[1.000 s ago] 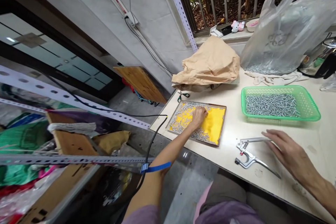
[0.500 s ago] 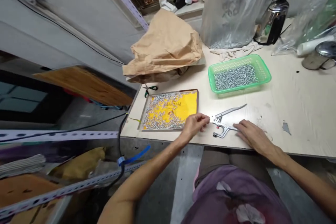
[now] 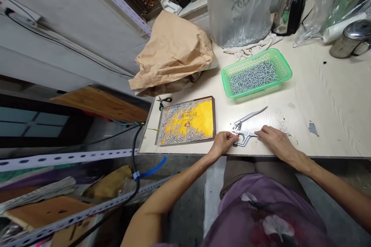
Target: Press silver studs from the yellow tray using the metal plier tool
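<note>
Partly open right hand [image 3: 274, 141] on pliers [image 3: 246, 135]

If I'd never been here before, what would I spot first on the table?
Probably the bright yellow tray on the left, partly covered in little metal pieces. Next, the green basket farther back and to the right, holding a silvery pile. Then the silver pliers near the front edge, between the left hand and right hand.

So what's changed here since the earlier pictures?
The left hand left the tray, moving right to the head of the pliers; whether it holds a rivet is unclear. The right hand went from beside the upper handle to the lower one. Pliers, tray and basket stayed put.
</note>
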Tool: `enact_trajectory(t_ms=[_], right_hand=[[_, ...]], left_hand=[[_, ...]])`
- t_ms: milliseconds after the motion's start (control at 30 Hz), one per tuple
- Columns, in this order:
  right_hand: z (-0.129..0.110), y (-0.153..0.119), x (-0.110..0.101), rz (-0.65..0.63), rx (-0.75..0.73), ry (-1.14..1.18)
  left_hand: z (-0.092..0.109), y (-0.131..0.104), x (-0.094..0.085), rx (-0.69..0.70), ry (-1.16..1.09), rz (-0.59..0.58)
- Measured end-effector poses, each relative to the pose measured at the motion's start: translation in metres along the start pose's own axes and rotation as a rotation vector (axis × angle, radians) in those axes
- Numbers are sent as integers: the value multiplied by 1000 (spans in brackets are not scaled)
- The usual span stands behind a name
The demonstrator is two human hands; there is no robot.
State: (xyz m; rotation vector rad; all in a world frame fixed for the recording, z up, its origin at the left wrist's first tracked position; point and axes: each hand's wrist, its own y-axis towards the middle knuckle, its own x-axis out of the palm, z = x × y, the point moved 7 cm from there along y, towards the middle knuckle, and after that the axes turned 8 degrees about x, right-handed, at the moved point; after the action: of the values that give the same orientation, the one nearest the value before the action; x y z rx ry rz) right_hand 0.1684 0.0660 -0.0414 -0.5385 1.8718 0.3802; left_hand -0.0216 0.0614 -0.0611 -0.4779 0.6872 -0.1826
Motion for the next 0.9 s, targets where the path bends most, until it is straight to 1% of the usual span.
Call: enact_trajectory(t_ms=[100, 167, 233, 300, 433, 500, 567, 667, 800, 900], right_hand=[[-2, -1, -1, 3, -2, -19], [-2, -2, -2, 11, 5, -31], [-2, -3, -3, 17, 18, -36], [-2, -4, -3, 17, 23, -33], [-2, -3, -2, 7, 18, -34], [-2, -2, -1, 2, 19, -41], [-2, -3, -1, -9, 10, -37], [-1, -2, -1, -28, -16, -27], [13, 6, -3, -4, -26, -56], [26, 19, 3, -53, -70, -60]], left_hand=[[-5, -2, 10, -57, -112, -154], [-7, -3, 14, -89, -180, -210], [-8, -3, 12, -92, -172, -205], [-7, -1, 10, -65, -111, -201], [-5, 3, 10, -16, -6, -253], [-7, 5, 11, -31, -7, -288], [-10, 5, 13, -73, -35, -321], [-14, 4, 15, -116, -75, -337], [-13, 2, 16, -91, -97, -344], [-14, 1, 16, -83, -87, -346]])
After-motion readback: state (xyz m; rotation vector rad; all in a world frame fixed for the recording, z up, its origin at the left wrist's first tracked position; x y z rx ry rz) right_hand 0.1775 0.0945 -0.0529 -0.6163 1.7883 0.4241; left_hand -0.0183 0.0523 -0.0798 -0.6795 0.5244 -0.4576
